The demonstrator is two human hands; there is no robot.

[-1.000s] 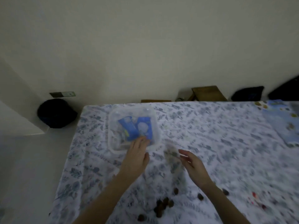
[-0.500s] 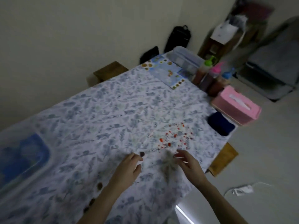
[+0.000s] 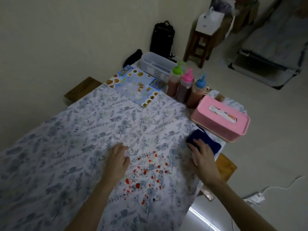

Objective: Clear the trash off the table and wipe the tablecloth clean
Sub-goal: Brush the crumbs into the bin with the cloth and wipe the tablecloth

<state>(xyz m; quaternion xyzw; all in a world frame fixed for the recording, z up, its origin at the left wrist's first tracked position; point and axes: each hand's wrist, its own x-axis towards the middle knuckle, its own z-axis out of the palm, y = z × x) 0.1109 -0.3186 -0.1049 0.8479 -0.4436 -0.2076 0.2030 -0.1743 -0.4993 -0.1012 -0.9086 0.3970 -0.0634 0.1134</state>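
A white tablecloth [image 3: 80, 144] with a blue leaf print covers the table. Many small red spots [image 3: 146, 172] are scattered over it near the front edge. My left hand [image 3: 118, 158] rests flat on the tablecloth just left of the spots and holds nothing. A folded dark blue cloth [image 3: 208, 141] lies at the table's right edge. My right hand [image 3: 202, 155] lies on the near corner of the blue cloth, with its fingers straight on top of it.
A pink tissue box [image 3: 221, 121] stands behind the blue cloth. Three sauce bottles [image 3: 185, 85], a clear plastic box [image 3: 155, 64] and a blue picture sheet [image 3: 136, 84] stand at the far end. Wooden benches [image 3: 225, 167] flank the table; a power strip [image 3: 255, 198] lies on the floor.
The view swung right, away from the clear container with blue wrappers. My right hand moved onto the dark blue cloth. My left hand settled on the tablecloth beside the red spots.
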